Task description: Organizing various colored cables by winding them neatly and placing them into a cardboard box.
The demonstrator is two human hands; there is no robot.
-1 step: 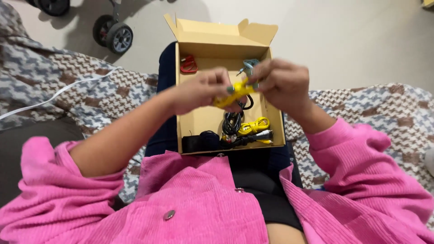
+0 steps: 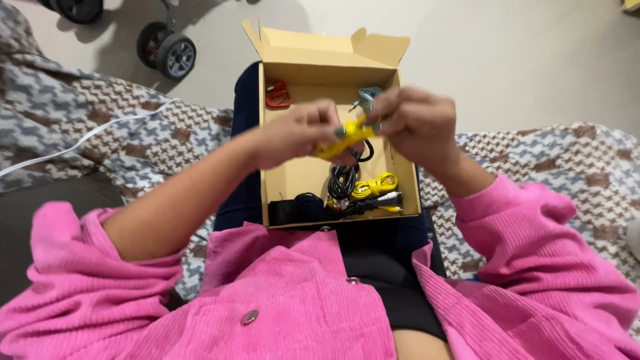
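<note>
Nothing differs from the earlier frame: your hands and every item sit exactly where they were. Your left hand point(image 2: 297, 133) and right hand point(image 2: 417, 120) both pinch the yellow cable point(image 2: 347, 137), holding it just above the open cardboard box point(image 2: 293, 180) on your lap. Inside the box, a red item point(image 2: 279, 95) lies in the far left corner, a teal-plugged cable point(image 2: 367, 97) in the far right. Black cables point(image 2: 343, 180) and a coiled yellow cable point(image 2: 375, 185) rest near the box's near right side, a dark bundle point(image 2: 297, 208) at its near wall.
</note>
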